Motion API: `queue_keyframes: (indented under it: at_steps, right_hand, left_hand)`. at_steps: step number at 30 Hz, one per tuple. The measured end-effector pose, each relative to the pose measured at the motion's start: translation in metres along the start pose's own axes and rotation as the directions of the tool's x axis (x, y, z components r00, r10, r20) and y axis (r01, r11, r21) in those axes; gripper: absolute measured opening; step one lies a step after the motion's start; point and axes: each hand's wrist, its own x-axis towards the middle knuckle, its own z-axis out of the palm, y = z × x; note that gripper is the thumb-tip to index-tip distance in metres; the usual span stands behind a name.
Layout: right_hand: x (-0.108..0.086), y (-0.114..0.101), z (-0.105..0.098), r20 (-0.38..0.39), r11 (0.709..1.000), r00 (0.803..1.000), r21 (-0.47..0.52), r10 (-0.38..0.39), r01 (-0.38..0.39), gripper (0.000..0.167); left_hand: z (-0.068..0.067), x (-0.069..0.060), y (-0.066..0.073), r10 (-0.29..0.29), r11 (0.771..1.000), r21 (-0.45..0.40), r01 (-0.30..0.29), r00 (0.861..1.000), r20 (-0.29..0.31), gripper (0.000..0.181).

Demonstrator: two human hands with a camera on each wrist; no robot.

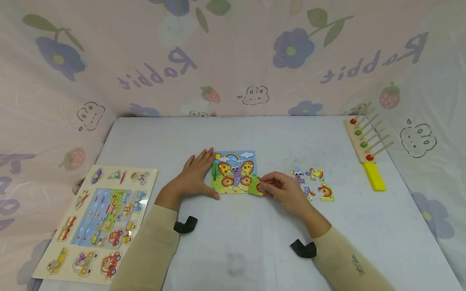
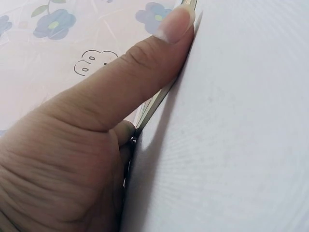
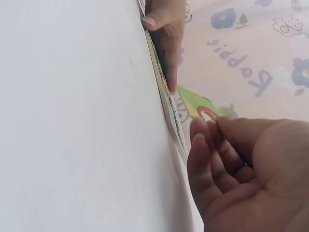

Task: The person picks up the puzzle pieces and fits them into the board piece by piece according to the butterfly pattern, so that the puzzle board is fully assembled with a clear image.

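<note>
Okay, so a piece looks to be getting fitted at this point: a green piece (image 1: 255, 187) is held tilted over the lower right corner of the butterfly board (image 1: 236, 174), which is set around the middle of the tabletop (image 1: 225, 250). From the right wrist view, it isn't laid flat. Next, I'd say, the piece needs to be squared up with that corner, lowered, then pressed down.

Pose-wise, the right hand (image 1: 287, 192) is brought in from the tabletop's right side, fingers bent, with the piece pinched between thumb and fingertips. The left hand (image 1: 196, 173) is placed palm-down along the board's left edge, fingers stretched out and thumb spread wide toward the lower left corner. Nothing is gripped there; the board just seems to be steadied.

Four loose pieces (image 1: 316, 174) are left between the right hand and the tabletop's right edge, so probably plenty to be done. A bigger puzzle board (image 1: 150, 178) is parked by the left edge.
</note>
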Motion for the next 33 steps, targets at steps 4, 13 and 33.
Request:
queue_keyframes:
  at_steps: [4, 13, 33]
  right_hand:
    - [0.007, -0.002, 0.012, -0.003, 0.999, 1.0, 0.018, -0.026, 0.026, 0.011]
    - [0.026, -0.003, 0.035, -0.012, 0.995, 0.996, -0.05, -0.092, 0.091, 0.011]
    - [0.051, -0.018, 0.082, 0.045, 0.953, 0.988, -0.261, -0.145, 0.152, 0.012]
  left_hand:
    - [0.001, 0.001, -0.001, 0.003, 1.0, 0.0, -0.003, 1.0, 0.0, 0.155]
    - [-0.002, -0.002, 0.002, 0.013, 1.0, -0.013, -0.013, 1.0, -0.004, 0.154]
    - [-0.001, -0.001, -0.002, 0.035, 0.999, -0.01, -0.035, 0.999, -0.015, 0.152]
